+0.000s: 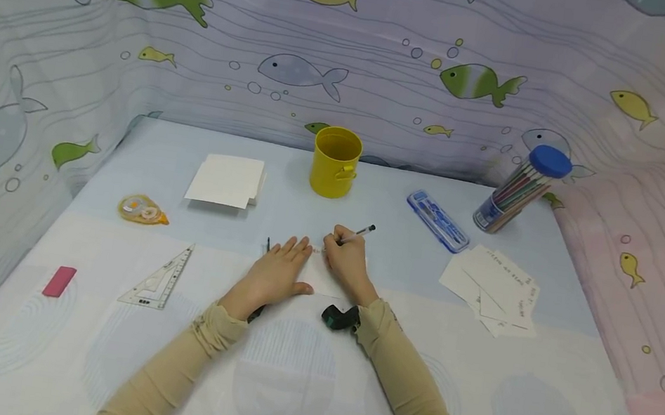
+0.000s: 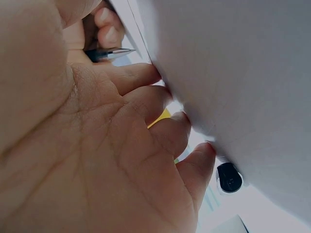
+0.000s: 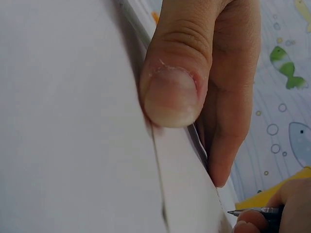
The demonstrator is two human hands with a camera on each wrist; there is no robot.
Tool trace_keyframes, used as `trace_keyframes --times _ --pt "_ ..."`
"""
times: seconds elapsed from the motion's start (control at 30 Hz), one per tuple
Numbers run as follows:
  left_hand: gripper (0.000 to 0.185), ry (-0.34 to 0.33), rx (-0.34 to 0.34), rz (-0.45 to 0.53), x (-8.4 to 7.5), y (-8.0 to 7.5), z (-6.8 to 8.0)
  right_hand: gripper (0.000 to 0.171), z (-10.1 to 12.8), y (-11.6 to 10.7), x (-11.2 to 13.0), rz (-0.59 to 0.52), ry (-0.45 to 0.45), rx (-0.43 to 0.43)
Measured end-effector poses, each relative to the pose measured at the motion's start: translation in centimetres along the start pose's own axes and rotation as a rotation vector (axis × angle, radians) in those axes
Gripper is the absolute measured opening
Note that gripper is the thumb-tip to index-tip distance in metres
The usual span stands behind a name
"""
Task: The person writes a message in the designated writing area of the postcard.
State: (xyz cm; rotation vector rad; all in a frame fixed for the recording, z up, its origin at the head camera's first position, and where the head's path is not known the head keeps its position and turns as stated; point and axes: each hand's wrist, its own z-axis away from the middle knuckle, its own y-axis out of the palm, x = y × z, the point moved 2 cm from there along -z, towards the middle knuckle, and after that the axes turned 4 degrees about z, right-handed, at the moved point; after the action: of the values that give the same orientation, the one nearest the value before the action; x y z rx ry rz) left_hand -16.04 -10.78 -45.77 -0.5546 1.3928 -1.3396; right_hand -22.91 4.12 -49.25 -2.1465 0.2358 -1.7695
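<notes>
A small white card [image 1: 322,278] lies on the table in front of me. My left hand [image 1: 277,269] rests flat on its left side, fingers straight and pressing it down; the left wrist view shows those fingers [image 2: 160,104] against the card [image 2: 233,82]. My right hand [image 1: 348,259] grips a pen [image 1: 359,232] with its tip down on the card's far edge. The pen tip [image 2: 112,52] shows above my left fingers. In the right wrist view a thumb [image 3: 172,92] presses on the card [image 3: 73,121] and the pen tip [image 3: 253,211] is at the lower right.
Yellow cup [image 1: 335,162] stands behind the hands. To the left are a stack of blank cards [image 1: 226,180], correction tape [image 1: 143,209], a clear set square [image 1: 159,277] and a pink eraser [image 1: 59,281]. A blue case [image 1: 437,221], pencil tube [image 1: 520,190] and written cards [image 1: 494,292] lie to the right.
</notes>
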Motion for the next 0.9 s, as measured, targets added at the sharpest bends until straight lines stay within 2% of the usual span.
trace_keyframes --times 0.67,0.9 --pt "0.081 -0.002 0.004 0.002 -0.03 -0.15 0.04 0.037 -0.05 0.03 0.21 0.077 0.019 0.030" --pt "0.082 -0.005 0.006 -0.009 -0.12 -0.11 -0.03 0.037 0.01 -0.11 0.29 0.032 0.026 0.009"
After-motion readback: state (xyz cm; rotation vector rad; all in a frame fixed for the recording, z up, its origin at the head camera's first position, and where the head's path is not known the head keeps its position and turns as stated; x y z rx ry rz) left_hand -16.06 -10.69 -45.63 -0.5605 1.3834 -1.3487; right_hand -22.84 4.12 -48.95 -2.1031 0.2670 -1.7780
